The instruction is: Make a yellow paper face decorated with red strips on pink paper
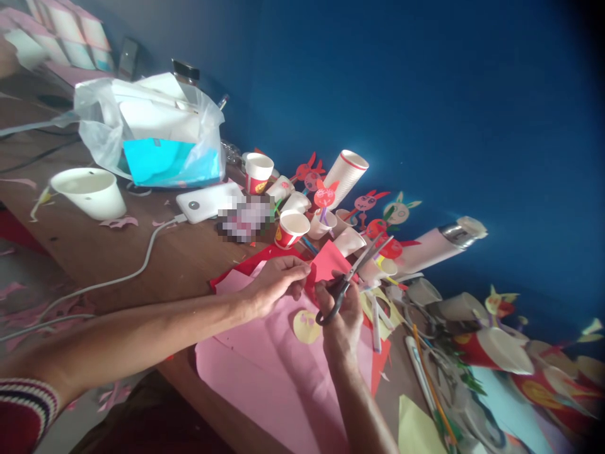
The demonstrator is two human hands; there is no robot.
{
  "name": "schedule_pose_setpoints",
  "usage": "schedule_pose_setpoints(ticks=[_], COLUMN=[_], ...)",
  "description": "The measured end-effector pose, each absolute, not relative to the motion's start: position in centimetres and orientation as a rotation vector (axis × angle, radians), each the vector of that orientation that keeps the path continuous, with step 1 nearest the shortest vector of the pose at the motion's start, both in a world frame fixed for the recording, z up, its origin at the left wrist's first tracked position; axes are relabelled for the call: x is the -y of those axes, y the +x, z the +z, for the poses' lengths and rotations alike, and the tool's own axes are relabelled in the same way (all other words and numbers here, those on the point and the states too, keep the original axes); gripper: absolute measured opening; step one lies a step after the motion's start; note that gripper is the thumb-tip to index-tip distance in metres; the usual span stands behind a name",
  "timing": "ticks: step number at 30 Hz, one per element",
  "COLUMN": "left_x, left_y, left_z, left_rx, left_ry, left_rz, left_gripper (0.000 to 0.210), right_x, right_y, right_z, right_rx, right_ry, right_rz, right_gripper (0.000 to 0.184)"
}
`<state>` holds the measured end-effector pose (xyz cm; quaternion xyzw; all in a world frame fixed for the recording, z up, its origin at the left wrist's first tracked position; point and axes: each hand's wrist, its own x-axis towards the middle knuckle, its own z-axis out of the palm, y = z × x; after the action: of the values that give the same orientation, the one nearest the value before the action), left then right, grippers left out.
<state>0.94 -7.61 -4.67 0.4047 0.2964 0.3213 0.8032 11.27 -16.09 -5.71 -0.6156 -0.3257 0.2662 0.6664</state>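
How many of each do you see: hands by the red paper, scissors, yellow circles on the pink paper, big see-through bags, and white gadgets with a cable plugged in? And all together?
Left hand and right hand: 2
Scissors: 1 pair
Yellow circle: 1
See-through bag: 1
White gadget: 1
Total: 6

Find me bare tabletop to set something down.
Bare wood shows between the cable, white device and the red sheet under the pink paper. Another patch lies below the leftmost cup, left of the cable, with scraps nearby. It's crowded along the wall, among the cups, and right of the pink paper, around the pencil.
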Motion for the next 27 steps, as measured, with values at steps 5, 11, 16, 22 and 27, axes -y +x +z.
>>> schedule_pose_setpoints(ticks=[5, 11, 16, 22, 27], left_x=[7.8, 7.8, 7.8, 7.3, 6.0], left_y=[1.0, 0.8, 0.7, 0.7, 0.2], left_z=[-4.7, -4.6, -4.6, -4.5, -3.7], left_rx=[-0.628, -0.613, -0.608, -0.652, -0.655], left_ry=[0.886, 0.909, 1.004, 1.022, 0.878], left_rz=[0.695, 0.648, 0.583, 0.658, 0.782], left_gripper=[0.019, 0.024, 0.02, 0.02, 0.019], right_x=[16.1, 16.1, 16.1, 16.4, 17.1], right_y=[11.1, 11.3, 11.4, 11.4, 11.3], right_z=[-5.3, -5.4, -5.1, -5.0, -5.3], right_rx=[0.769, 0.762, 0.758, 0.83, 1.07], right_ry=[-1.441, -1.425, -1.428, -1.515, -1.561], right_rz=[0.588, 0.612, 0.656, 0.642, 0.712], right_gripper=[0.033, 0.033, 0.029, 0.035, 0.041])
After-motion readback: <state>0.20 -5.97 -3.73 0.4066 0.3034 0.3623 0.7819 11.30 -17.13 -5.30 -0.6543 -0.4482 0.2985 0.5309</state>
